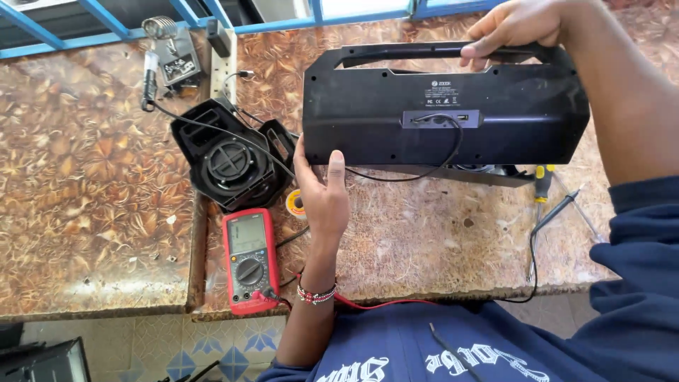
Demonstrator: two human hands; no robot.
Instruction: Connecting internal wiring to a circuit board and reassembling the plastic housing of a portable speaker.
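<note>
Left hand (pixel 322 191): fingers straight, palm pressed flat against the lower left end of the black speaker cabinet (pixel 445 106), thumb up its front edge; not closed around anything. Beaded bracelet (pixel 316 293) at the wrist.

Right hand (pixel 520 27): fingers curled over the cabinet's top carry handle (pixel 417 51), gripping it.

Speaker cabinet: stands on its long side on the brown patterned worktop (pixel 92 177), back panel facing the person, a black cable (pixel 431 173) looping from its port.

Left of the cabinet: detached black end grille (pixel 230 159). Below that: red multimeter (pixel 249 258). Right of the cabinet's lower corner: screwdriver (pixel 541 191) and probe (pixel 566 205). Far upper left of the cabinet: soldering iron stand (pixel 170 53).
</note>
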